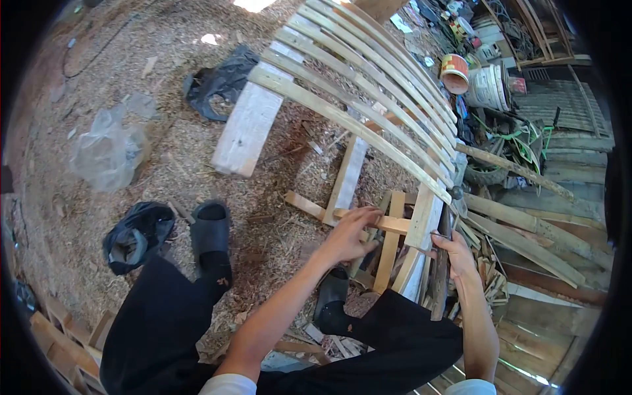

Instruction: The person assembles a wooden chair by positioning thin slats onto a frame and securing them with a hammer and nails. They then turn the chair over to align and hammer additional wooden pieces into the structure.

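Note:
My left hand (pixel 352 236) is wrapped round a narrow light wooden strip (pixel 393 225) that runs right toward a pale plank end. At the right edge of that pale plank (pixel 426 214), my right hand (pixel 455 253) has its thumb and fingers closed on something thin that I cannot make out. A dark wooden bar (pixel 442 280) lies beside my right hand. Above both hands, a row of long parallel slats (pixel 355 125) spans between the pale plank and another pale board (pixel 249 128) on the left.
Black bags (pixel 220 82) and a clear plastic bag (pixel 108 148) lie on the shavings-covered ground. Buckets (pixel 487 87) stand at the upper right. Scrap wood (pixel 490 273) is piled at the right. My sandalled feet (pixel 210 240) are below the slats.

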`<state>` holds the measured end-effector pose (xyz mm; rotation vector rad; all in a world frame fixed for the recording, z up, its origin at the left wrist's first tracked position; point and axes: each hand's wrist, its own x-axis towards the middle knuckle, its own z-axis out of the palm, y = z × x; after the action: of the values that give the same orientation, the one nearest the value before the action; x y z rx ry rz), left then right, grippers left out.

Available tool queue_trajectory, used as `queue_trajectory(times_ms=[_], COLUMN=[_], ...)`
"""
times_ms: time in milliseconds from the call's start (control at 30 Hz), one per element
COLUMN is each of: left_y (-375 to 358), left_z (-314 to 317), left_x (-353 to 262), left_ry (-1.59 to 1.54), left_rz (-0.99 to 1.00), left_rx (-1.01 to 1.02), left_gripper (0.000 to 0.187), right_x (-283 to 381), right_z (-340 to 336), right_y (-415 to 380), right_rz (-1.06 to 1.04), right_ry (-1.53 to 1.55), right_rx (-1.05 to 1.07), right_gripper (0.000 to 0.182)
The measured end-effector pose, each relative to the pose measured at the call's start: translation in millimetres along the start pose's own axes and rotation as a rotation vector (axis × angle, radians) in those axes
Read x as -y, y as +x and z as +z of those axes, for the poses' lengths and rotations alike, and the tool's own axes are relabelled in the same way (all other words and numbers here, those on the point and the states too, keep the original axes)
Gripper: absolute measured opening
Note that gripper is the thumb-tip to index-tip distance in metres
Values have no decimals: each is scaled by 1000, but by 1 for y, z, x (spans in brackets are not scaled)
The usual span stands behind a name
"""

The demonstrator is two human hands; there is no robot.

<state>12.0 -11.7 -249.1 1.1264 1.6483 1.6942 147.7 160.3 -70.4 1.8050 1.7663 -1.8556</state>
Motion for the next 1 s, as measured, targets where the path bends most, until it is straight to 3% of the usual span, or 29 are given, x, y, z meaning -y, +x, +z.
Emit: queue_trajectory(times_ms=[333,800,1000], left_y=[25,20,25], left_z=[26,39,32], left_x=[-10,-9,-14], left_ry=[-203,-218,-241], left_rz=[44,50,-12], left_rx=[-144,-293,-186], left_gripper=[42,45,43], right_x=[23,19,19], right_z=[19,18,4], right_y=[-11,-3,-2], right_rz=[62,96,91], right_ry=[-110,-94,-155], right_rx=[-73,-101,-29], right_gripper=[38,47,41])
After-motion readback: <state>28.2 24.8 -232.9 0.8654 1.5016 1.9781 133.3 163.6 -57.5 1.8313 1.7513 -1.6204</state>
